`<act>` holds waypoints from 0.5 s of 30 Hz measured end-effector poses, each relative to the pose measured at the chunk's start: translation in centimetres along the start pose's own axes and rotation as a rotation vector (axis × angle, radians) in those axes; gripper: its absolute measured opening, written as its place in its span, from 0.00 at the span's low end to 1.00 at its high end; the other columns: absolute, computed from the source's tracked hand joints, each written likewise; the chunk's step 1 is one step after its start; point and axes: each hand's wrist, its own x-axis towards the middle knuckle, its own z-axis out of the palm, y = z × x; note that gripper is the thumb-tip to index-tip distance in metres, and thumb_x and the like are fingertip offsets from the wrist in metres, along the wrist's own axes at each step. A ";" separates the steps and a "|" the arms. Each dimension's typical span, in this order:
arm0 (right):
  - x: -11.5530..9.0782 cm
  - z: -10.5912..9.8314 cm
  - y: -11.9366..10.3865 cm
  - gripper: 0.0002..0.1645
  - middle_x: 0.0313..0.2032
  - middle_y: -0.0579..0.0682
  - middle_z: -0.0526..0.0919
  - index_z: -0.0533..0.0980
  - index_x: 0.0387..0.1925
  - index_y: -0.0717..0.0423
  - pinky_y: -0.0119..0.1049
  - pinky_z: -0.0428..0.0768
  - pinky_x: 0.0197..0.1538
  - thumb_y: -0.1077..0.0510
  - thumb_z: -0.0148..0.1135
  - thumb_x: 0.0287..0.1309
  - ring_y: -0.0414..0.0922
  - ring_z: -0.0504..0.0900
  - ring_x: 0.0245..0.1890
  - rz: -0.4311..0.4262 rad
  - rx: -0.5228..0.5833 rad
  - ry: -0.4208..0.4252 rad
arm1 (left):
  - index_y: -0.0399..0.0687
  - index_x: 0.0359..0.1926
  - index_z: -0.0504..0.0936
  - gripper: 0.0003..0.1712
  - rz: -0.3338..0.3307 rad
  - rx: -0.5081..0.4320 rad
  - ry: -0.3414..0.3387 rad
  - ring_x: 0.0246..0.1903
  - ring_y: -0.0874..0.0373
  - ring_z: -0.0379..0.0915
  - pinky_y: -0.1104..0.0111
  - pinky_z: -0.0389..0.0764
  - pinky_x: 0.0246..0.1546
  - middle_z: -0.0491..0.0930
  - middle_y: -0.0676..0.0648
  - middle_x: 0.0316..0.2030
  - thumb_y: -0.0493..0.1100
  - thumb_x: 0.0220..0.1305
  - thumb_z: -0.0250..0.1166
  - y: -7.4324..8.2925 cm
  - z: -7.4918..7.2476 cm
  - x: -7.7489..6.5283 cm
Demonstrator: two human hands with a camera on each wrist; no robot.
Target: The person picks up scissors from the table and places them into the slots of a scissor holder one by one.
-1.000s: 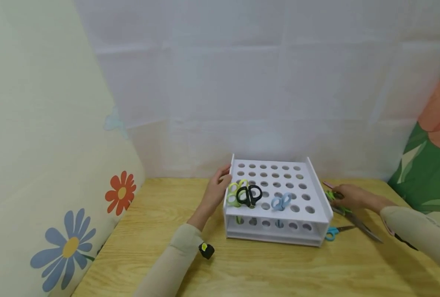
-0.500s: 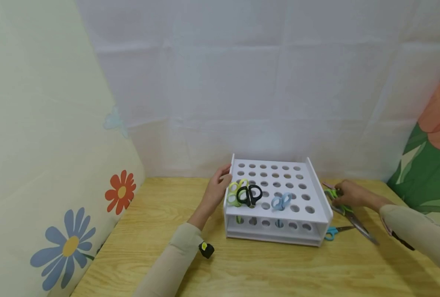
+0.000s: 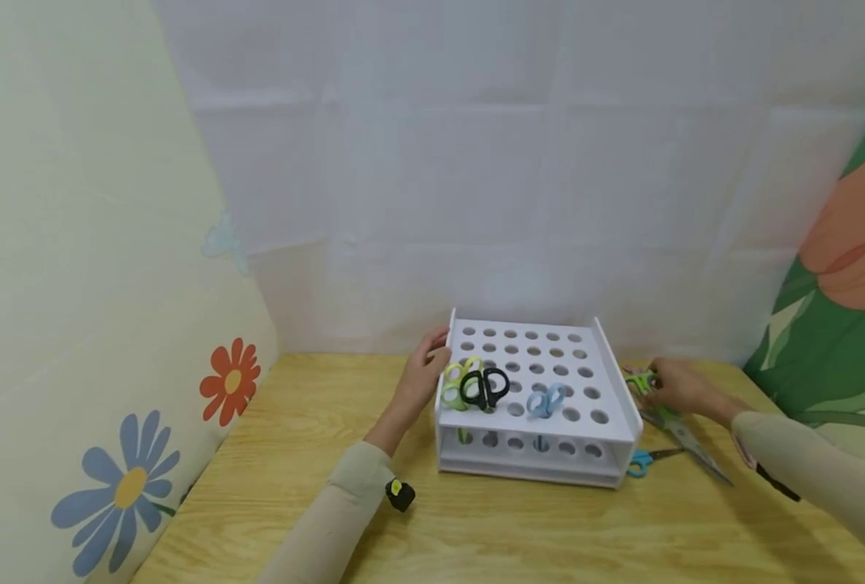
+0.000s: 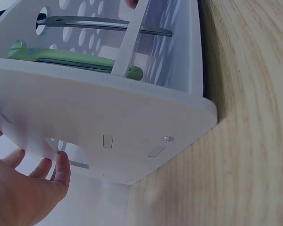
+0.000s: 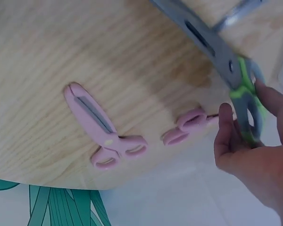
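My left hand (image 3: 417, 381) rests against the left side of a white holed rack (image 4: 85, 108), its fingertips around the cut-out in that panel. Beyond the rack's right side, my right hand (image 3: 676, 388) pinches the green-and-grey handles of large scissors (image 5: 212, 47) between thumb and fingers. The long metal blades point away from the hand, toward the front right in the head view. Yellow-green scissors (image 3: 450, 397), black scissors (image 3: 485, 401) and light blue scissors (image 3: 544, 405) stand handles up in the rack's front holes.
Turquoise scissors (image 3: 640, 464) lie at the rack's front right corner, partly under the large blades in the head view. Two pairs of pink scissors show in the right wrist view: one with covered blades (image 5: 106, 139), another (image 5: 184, 127) near my fingers. A white sheet (image 3: 432, 203) hangs behind.
The whole head view has shifted slightly. My right hand has drawn the large scissors a little, and their blades have swung and show more broadly. My left hand stays at the rack.
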 end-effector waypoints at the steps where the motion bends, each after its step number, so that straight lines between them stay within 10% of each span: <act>1: -0.1 0.2 -0.1 0.29 0.30 0.59 0.78 0.70 0.42 0.79 0.44 0.78 0.33 0.63 0.77 0.48 0.51 0.77 0.30 -0.004 0.009 0.010 | 0.52 0.74 0.68 0.28 0.001 0.003 -0.002 0.62 0.44 0.69 0.49 0.72 0.60 0.70 0.41 0.67 0.47 0.78 0.55 0.0 0.0 0.0; 15: -1.0 1.1 -1.0 0.24 0.32 0.56 0.80 0.76 0.44 0.75 0.45 0.76 0.36 0.63 0.75 0.50 0.51 0.77 0.32 0.052 0.064 0.057 | 0.51 0.74 0.68 0.28 0.004 0.022 0.006 0.62 0.43 0.70 0.49 0.71 0.61 0.71 0.41 0.66 0.47 0.77 0.55 0.0 0.0 -0.1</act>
